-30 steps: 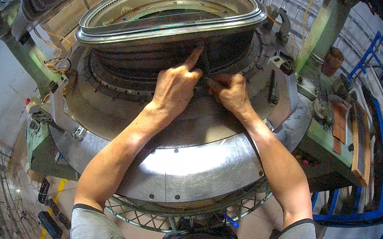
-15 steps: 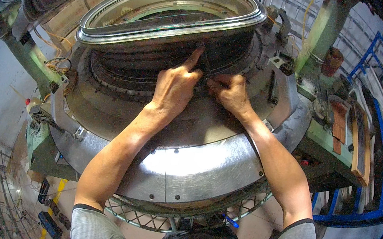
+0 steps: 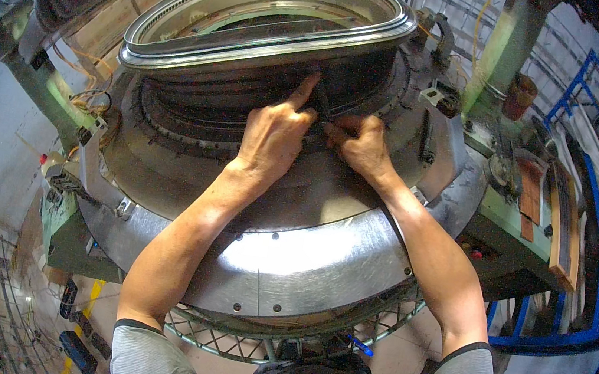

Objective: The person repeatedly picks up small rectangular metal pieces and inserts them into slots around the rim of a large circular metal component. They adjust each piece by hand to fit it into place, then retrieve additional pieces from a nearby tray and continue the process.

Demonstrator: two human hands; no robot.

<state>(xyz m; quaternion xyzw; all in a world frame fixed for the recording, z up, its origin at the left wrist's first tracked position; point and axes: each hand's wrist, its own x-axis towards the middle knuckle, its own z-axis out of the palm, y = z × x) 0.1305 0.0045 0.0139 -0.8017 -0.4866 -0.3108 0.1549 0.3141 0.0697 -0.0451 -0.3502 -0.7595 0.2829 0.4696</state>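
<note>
A large round machine ring with a polished, notched rim [image 3: 263, 55] stands in front of me, above a dark, greasy-looking side wall [image 3: 213, 98]. My left hand [image 3: 274, 135] has its index finger stretched up against that wall, the other fingers bent toward the palm. Close to its right, my right hand [image 3: 361, 144] is closed in a pinch at the lower end of a narrow dark strip [image 3: 323, 100]. The strip slants up along the wall between both hands. What lies inside the right fingertips is mostly hidden.
A wide metal plate ring [image 3: 290, 261] with screws curves beneath my forearms. Green machine posts [image 3: 506, 55] rise at both sides. On the right ledge are a wood-edged block [image 3: 564, 227] and a brown can [image 3: 520, 94]; beyond stands a blue rack [image 3: 580, 337].
</note>
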